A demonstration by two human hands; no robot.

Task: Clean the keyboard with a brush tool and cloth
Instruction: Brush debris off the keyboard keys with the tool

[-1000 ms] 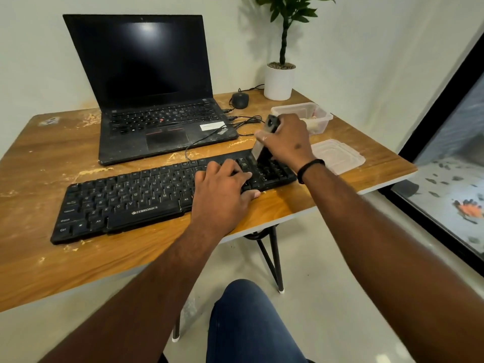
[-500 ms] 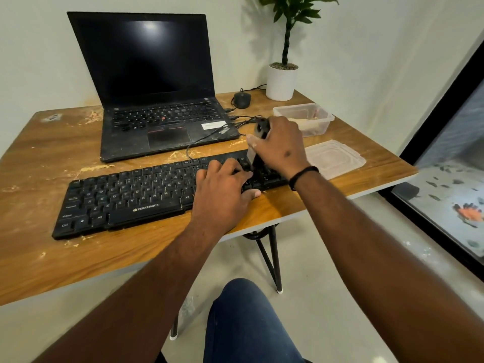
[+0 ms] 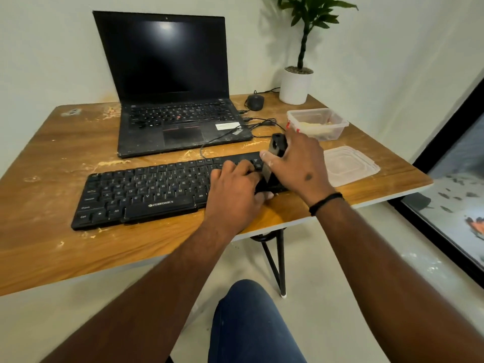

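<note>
Black keyboard (image 3: 146, 189) overhangs nothing, but left hand (image 3: 233, 192) presses it flat while right hand (image 3: 298, 163) grips brush (image 3: 276, 150); hard strokes risk scattering crumbs onto tabletop (image 3: 39, 179).

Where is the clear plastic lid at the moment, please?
In the head view, the clear plastic lid lies flat on the table's right side, just in front of the plastic container and beside the right hand.
</note>
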